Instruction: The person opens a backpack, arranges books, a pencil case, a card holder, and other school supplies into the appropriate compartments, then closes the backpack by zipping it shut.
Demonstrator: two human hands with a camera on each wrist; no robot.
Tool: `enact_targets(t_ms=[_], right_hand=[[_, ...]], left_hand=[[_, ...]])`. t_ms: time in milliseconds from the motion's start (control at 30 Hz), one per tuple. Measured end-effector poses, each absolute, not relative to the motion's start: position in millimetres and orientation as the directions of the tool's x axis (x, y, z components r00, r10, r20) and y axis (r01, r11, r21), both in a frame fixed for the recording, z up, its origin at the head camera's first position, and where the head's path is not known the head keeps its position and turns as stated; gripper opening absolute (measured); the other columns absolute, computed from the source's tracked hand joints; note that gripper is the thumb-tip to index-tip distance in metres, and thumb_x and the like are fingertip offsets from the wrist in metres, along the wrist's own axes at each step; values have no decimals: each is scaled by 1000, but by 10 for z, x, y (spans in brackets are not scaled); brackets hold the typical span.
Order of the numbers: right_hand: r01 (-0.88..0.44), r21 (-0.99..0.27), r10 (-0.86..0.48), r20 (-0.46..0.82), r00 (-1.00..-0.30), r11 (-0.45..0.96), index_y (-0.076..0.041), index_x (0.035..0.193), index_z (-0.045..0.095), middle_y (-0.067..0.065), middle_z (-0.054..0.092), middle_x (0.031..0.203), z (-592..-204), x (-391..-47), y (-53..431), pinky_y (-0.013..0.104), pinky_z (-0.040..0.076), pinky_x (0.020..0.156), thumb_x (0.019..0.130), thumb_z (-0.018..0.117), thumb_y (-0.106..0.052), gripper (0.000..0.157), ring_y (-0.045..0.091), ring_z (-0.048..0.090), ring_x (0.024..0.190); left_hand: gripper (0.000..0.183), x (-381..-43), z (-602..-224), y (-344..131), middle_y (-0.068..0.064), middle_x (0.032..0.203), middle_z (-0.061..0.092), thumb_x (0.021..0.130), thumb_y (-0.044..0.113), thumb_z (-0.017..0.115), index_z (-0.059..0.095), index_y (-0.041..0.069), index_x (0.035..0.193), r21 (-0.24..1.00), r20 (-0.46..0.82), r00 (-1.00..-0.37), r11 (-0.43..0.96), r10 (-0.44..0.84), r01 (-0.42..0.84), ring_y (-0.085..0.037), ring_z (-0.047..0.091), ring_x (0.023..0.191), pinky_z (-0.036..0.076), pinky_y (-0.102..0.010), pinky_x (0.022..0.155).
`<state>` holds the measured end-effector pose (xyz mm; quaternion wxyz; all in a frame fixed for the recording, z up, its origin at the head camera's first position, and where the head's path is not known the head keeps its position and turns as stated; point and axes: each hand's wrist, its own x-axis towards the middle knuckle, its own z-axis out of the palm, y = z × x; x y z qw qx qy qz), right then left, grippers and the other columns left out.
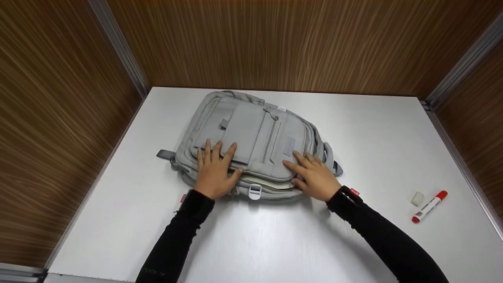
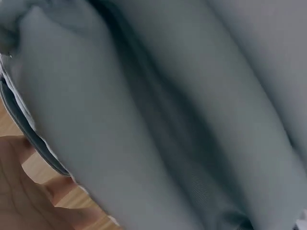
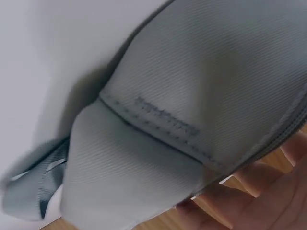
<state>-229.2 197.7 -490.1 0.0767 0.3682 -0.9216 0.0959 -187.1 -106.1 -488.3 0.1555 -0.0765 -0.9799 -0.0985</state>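
Observation:
A grey backpack (image 1: 247, 133) lies flat on the white table, its front pockets facing up. My left hand (image 1: 216, 169) rests on its near left part, fingers spread and straight over the pocket edge. On the near right part lies my right hand (image 1: 314, 175), its fingers extended across the fabric. Between the hands, a pale strip shows along the near side, beside a light plastic buckle (image 1: 255, 192). The left wrist view shows the bag's grey side (image 2: 96, 120) close up, with left fingers at its edge. Right fingers (image 3: 259, 177) reach the zipped edge in the right wrist view.
A red-capped white marker (image 1: 430, 206) lies on the table (image 1: 373, 137) at the right, next to a small pale block (image 1: 417, 199). Wood-grain panels (image 1: 275, 47) rise behind the table and at both sides. A strap end (image 1: 166, 154) sticks out left of the bag.

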Motion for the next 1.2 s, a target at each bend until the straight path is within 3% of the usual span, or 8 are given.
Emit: enact_targets(t_ms=[233,567,867,1200], right_hand=[[-608,-145,-574,220,-789,781,-27,134,40,15,28,141,-4866,-2445,2155,60,19,96,85,57,-24,52,41,24,125],[-614,-169,-557,289,-779,771,-15,125,51,20,38,133,-4751,-2326,2003,57,26,94,77,55,-12,48,42,31,121],[-790,-125,-644,511,-570,600,-13,104,64,11,56,113,-4649,-2051,1570,42,38,88,78,61,-18,27,26,50,103],[-906,26,-778,524,-347,422,-15,88,66,-1,55,87,-4807,-1871,1104,31,41,68,73,70,-26,20,17,49,78]], left_hand=[[67,-1751,-4904,-978,-17,142,19,85,55,41,16,32,142,180,321,-933,957,160,226,-38,1,131,-5,-56,101],[66,-1744,-4927,-972,-16,142,18,86,48,45,14,31,142,160,330,-927,957,178,241,-35,6,131,-2,-56,101],[62,-1741,-4883,-1027,-15,142,19,85,45,49,25,29,140,187,392,-903,946,175,264,-32,9,132,1,-57,101],[57,-1687,-4884,-1029,-14,145,17,87,39,49,30,25,138,177,443,-876,939,191,294,-37,11,130,6,-59,100]])
